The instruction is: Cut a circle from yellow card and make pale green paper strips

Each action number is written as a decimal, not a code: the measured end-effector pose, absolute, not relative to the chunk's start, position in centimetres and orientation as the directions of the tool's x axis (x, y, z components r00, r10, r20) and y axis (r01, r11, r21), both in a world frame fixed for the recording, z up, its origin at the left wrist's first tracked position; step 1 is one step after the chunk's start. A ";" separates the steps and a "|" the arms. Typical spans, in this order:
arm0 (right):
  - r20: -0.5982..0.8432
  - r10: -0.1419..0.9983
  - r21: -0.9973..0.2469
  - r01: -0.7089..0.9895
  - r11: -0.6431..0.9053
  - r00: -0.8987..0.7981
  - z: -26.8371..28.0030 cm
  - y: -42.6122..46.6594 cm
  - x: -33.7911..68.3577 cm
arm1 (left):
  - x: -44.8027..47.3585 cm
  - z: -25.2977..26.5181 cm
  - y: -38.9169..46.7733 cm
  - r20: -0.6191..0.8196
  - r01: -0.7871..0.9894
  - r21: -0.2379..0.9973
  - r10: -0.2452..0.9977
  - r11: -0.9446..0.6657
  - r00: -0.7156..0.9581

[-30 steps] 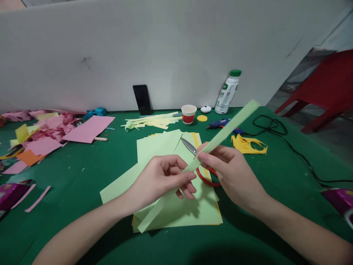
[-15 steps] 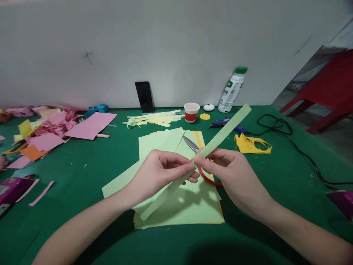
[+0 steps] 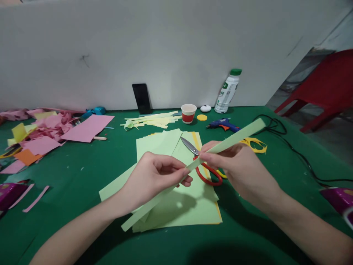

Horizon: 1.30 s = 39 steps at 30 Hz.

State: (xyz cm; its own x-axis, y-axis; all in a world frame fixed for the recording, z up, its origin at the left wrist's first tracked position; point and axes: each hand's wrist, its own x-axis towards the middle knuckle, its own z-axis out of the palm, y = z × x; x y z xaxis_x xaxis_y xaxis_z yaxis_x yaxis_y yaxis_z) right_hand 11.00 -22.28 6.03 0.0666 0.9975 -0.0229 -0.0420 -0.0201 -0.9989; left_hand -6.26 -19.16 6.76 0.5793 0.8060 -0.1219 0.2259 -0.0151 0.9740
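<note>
A long light-green paper strip [image 3: 237, 137] runs slantwise between my hands, its right end higher than its left. My left hand [image 3: 157, 178] pinches it near the middle between thumb and fingers. Farther up the strip, my right hand [image 3: 234, 158] is closed on it as well, a short gap from the left. Beneath both hands lies a stack of green paper sheets [image 3: 193, 209], with yellow edges showing under it. On the stack rest scissors [image 3: 206, 176] with red and yellow handles, their blades pointing up and left; my right hand partly hides the yellow handle.
Cut green strips [image 3: 154, 120], a paper cup [image 3: 188, 114], a glue gun [image 3: 224, 124] with a black cord and a leaning bottle [image 3: 227, 92] stand or lie behind. A phone [image 3: 141, 98] leans on the wall. Pink paper scraps [image 3: 52, 127] are heaped left.
My right hand has moved right, away from my left, along the strip. The strip now lies at a flatter slant, and more of the scissors shows.
</note>
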 end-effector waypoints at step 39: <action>0.134 0.889 -0.555 0.710 0.434 -0.438 6.9 -22.8 12.7 | -7.3 4.2 -20.6 0.502 0.440 -0.002 0.379 -0.898 0.777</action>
